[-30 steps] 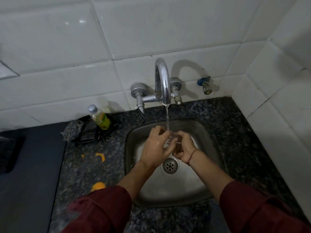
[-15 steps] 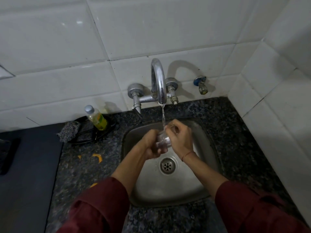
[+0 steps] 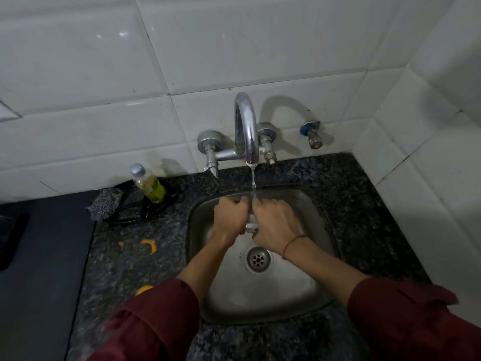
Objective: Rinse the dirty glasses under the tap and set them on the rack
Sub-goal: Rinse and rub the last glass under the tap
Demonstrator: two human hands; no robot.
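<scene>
A small clear glass [image 3: 250, 225] is held over the steel sink [image 3: 312, 212], right under the thin stream of water falling from the chrome tap [image 3: 246, 126]. My left hand [image 3: 230, 217] grips it from the left and my right hand [image 3: 274, 227] grips it from the right, fingers curled around it. Only a sliver of the glass shows between the two hands. No rack is in view.
A bottle of yellow-green dish liquid [image 3: 149, 185] and a grey scrub pad [image 3: 105, 204] sit on a black wire holder at the left of the sink. Orange scraps [image 3: 149, 244] lie on the dark granite counter [image 3: 135, 261]. White tiled walls close the back and right.
Both hands shifted around the glass under the stream; the right hand went from beneath it to over its right side, and the left closed into a tighter grip.
</scene>
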